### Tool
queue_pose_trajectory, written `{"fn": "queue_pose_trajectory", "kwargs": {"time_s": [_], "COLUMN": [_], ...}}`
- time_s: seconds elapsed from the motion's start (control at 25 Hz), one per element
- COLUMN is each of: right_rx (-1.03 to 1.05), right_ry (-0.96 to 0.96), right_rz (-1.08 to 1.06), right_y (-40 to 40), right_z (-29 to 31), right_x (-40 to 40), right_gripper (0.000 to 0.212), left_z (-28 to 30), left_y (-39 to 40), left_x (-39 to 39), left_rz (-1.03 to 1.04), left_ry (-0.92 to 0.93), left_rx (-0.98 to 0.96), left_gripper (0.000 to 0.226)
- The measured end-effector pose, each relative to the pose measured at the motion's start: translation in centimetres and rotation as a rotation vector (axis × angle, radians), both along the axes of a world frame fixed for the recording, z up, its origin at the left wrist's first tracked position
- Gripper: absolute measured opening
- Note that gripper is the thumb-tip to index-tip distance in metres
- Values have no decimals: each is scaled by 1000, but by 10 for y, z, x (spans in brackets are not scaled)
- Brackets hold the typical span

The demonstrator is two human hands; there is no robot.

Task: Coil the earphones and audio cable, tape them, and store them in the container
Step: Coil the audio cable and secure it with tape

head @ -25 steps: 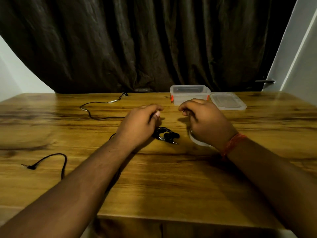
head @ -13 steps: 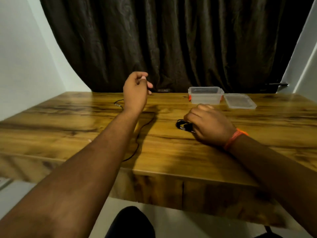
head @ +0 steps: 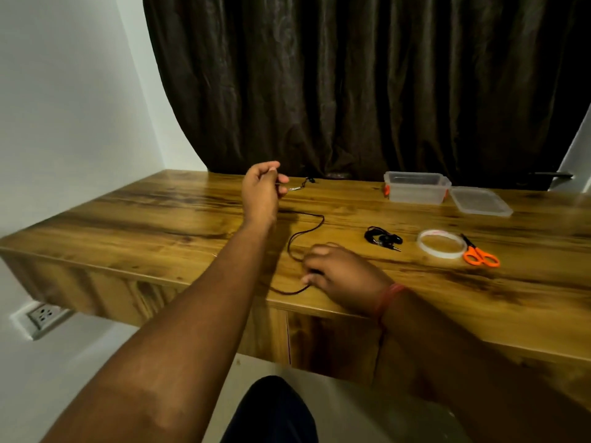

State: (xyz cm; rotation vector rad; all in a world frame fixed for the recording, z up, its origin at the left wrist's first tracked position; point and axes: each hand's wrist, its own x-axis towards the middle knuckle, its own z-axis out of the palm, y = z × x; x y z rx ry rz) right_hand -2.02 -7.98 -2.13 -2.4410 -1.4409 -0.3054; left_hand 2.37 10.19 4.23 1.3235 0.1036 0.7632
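A thin black audio cable (head: 306, 233) lies in loose curves on the wooden table (head: 160, 219). My left hand (head: 262, 193) is raised above the table's far left part and pinches the cable near its metal plug. My right hand (head: 339, 273) rests near the front edge with fingers curled over the cable's other stretch. The coiled black earphones (head: 382, 239) lie to the right of my right hand. A clear tape roll (head: 441, 243) sits further right. The clear container (head: 415, 188) stands open at the back.
Orange-handled scissors (head: 479, 254) lie beside the tape roll. The container's lid (head: 481, 201) rests flat to its right. A dark curtain (head: 351, 84) hangs behind the table. A wall socket (head: 44, 315) is low on the left wall.
My right hand left the coiled earphones and moved left onto the audio cable. My left hand stayed raised with the cable's end. The view swung left, showing the tape and scissors.
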Motion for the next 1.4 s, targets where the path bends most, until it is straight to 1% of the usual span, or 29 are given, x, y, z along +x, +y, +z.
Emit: {"fn": "queue_pose_trajectory", "kwargs": {"time_s": [0.08,0.12,0.24,0.28,0.32,0.36,0.44,0.52,0.6,0.64,0.68,0.76,0.84,0.88,0.96,1.0,1.08,1.16,1.24,1.28,1.4], "right_rx": [-1,-18,-54,-51,-48,-47,-43,-63,-85,-62,1,196,332,345,331,340,337,272,275,326,521], "right_ry": [10,-17,-104,-114,-121,-129,-136,-146,-157,-167,-184,-228,-226,-202,-114,-43,68,57,-14,-61,-149], "right_rz": [-120,-175,-292,-317,-339,-357,-387,-418,-436,-429,-406,-319,-216,-175,-126,-111,-103,-127,-146,-159,-254], "right_y": [-15,-20,-25,-25,-24,-24,-23,-22,-23,-23,-22,-16,-6,-1,6,6,3,-5,-19,-27,-44], "right_z": [-2,-2,-2,0,0,0,0,0,-1,0,3,13,28,35,43,47,55,61,60,58,49], "right_x": [17,25,49,54,59,63,69,75,76,76,73,64,53,49,47,50,62,81,99,107,123], "right_gripper": [15,15,14,12,10,8,5,5,6,7,7,10,21,29,42,41,26,14,9,9,14], "left_z": [-10,-19,-50,-59,-66,-72,-76,-71,-70,-68,-67,-61,-55,-51,-45,-42,-39,-37,-35,-35,-31], "left_y": [12,18,38,43,47,49,49,49,47,44,39,26,6,-4,-19,-26,-37,-47,-52,-52,-47], "left_x": [-15,-26,-65,-76,-83,-86,-88,-87,-87,-89,-90,-88,-76,-69,-54,-47,-35,-27,-21,-16,-3], "left_rz": [-64,-98,-204,-225,-207,-164,-36,115,198,206,187,95,30,25,12,-15,-90,-210,-350,-416,-642], "left_ry": [65,113,336,406,436,433,448,544,563,525,469,376,332,314,277,263,262,268,292,319,371], "left_rx": [161,299,856,1029,1184,1299,1402,1489,1554,1543,1484,1253,1021,958,895,859,707,427,196,146,133], "left_gripper": [19,19,14,18,23,26,26,23,19,14,10,8,11,10,10,12,13,5,7,10,19]}}
